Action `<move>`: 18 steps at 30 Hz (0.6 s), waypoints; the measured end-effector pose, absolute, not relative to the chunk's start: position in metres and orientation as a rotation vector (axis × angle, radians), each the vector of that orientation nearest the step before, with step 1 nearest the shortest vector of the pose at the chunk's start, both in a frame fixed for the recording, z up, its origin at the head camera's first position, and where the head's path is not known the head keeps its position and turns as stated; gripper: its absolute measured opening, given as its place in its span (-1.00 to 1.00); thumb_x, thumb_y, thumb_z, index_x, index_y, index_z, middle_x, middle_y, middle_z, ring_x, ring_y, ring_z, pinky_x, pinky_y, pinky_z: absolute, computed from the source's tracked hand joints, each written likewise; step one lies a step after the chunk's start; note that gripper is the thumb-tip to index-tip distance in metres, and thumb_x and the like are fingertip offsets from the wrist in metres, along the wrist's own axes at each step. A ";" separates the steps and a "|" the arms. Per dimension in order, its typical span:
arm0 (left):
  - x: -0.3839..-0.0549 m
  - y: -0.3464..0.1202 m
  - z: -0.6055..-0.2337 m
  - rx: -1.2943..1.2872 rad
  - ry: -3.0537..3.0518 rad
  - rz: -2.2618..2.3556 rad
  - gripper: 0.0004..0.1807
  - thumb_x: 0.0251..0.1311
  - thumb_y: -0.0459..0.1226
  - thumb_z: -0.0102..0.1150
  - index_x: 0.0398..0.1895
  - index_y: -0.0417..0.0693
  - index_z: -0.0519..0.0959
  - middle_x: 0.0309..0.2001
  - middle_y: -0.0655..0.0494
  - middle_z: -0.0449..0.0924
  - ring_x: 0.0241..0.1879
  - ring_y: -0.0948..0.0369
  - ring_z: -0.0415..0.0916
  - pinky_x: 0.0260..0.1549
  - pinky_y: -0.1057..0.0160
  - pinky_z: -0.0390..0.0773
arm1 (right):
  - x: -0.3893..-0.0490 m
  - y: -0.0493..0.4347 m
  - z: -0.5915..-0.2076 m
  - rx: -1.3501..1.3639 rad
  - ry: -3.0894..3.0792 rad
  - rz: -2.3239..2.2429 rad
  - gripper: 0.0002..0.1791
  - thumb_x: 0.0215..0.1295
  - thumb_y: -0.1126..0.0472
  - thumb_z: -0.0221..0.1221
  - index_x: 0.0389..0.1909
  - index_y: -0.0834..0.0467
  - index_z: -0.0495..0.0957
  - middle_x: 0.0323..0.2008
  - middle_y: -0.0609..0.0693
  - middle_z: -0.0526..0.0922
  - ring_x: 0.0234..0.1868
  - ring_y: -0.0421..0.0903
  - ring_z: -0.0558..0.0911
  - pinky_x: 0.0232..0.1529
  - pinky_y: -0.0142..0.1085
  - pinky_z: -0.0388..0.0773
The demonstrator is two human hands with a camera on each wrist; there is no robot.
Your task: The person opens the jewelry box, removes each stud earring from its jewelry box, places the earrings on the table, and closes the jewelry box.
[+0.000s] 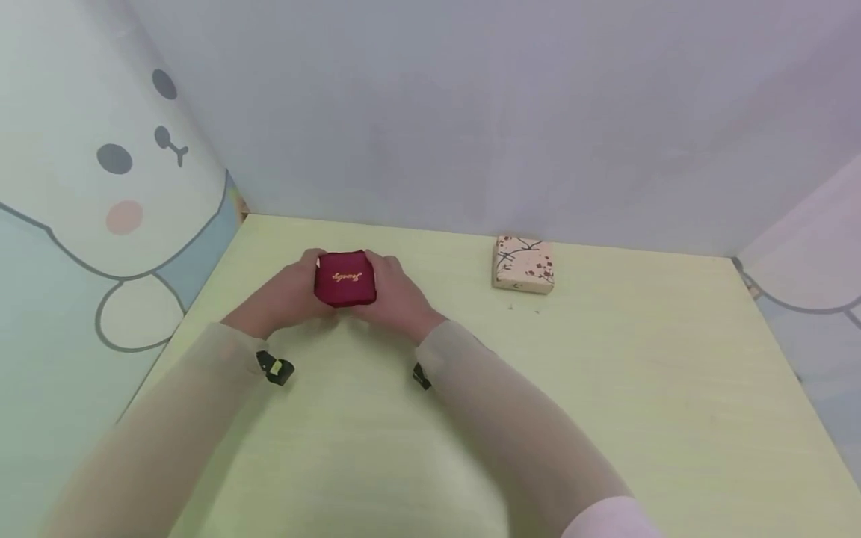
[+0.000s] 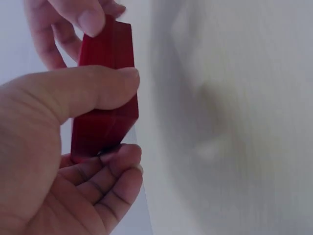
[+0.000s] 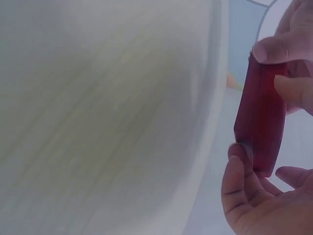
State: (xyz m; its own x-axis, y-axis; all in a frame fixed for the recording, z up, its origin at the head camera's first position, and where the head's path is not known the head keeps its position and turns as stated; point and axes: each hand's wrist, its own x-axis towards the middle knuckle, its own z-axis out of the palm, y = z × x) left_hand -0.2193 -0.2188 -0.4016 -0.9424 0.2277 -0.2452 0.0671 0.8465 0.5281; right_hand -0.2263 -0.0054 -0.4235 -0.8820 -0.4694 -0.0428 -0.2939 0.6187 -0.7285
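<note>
Holding a red box (image 1: 345,291) over the desk (image 1: 639,388), near its far left corner, gold-lettered top facing up, long axis running roughly along the far edge. Head cam only: that lettering (image 1: 347,277), plus a floral box (image 1: 523,264) by the middle of the far edge. Wrist cams only: thumbs (image 2: 102,88) laid across the near side. Pretty snug two-handed grip, left hand (image 1: 289,295) and right hand (image 1: 398,295) curled round opposite ends, spread just box-wide.

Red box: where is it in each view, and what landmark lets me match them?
Head: red box, left of centre.
Left wrist: red box, left of centre, mostly upper half.
Right wrist: red box, toward the right edge, mid-height.
Shared landmark: the left hand and right hand holding it.
</note>
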 end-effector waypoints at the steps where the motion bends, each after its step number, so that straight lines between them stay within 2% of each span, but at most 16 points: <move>1: -0.215 -0.214 -0.403 0.235 2.723 0.774 0.11 0.13 -0.14 0.52 0.53 -0.31 -0.05 0.25 -0.31 0.46 0.15 -0.17 0.49 0.21 -0.24 0.46 | -0.224 0.001 -0.423 -0.622 2.609 -1.112 0.08 0.20 -0.10 0.46 0.61 0.06 0.06 0.33 0.02 0.32 0.18 -0.10 0.43 0.14 -0.22 0.56; 5: -0.198 -0.194 -0.407 0.313 2.732 0.783 0.10 0.10 -0.13 0.56 0.51 -0.28 0.01 0.23 -0.25 0.49 0.16 -0.14 0.51 0.19 -0.21 0.50 | -0.216 0.023 -0.422 -0.635 2.595 -1.074 0.18 0.08 -0.16 0.53 0.61 0.05 0.07 0.36 0.01 0.29 0.20 -0.09 0.44 0.15 -0.18 0.57; 8: -0.186 -0.180 -0.410 0.386 2.747 0.791 0.08 0.08 -0.15 0.58 0.50 -0.27 0.05 0.22 -0.22 0.50 0.17 -0.14 0.52 0.16 -0.19 0.53 | -0.209 0.038 -0.422 -0.688 2.595 -1.045 0.16 0.01 -0.21 0.55 0.56 0.04 0.16 0.32 -0.03 0.32 0.19 -0.11 0.46 0.15 -0.18 0.58; 14: -0.170 -0.159 -0.413 0.464 2.743 0.870 -0.01 0.12 -0.19 0.53 0.47 -0.26 0.10 0.20 -0.15 0.52 0.16 -0.07 0.53 0.16 -0.13 0.56 | -0.192 0.060 -0.424 -0.775 2.626 -0.977 0.12 -0.01 -0.20 0.57 0.52 0.01 0.22 0.26 -0.08 0.35 0.16 -0.11 0.49 0.15 -0.19 0.57; 18: -0.158 -0.145 -0.417 0.456 2.733 0.919 0.00 0.13 -0.15 0.53 0.49 -0.23 0.10 0.21 -0.11 0.52 0.16 -0.03 0.54 0.15 -0.10 0.56 | -0.179 0.074 -0.425 -0.788 2.673 -0.943 0.14 -0.05 -0.23 0.58 0.53 0.00 0.24 0.27 -0.08 0.37 0.16 -0.11 0.51 0.11 -0.19 0.58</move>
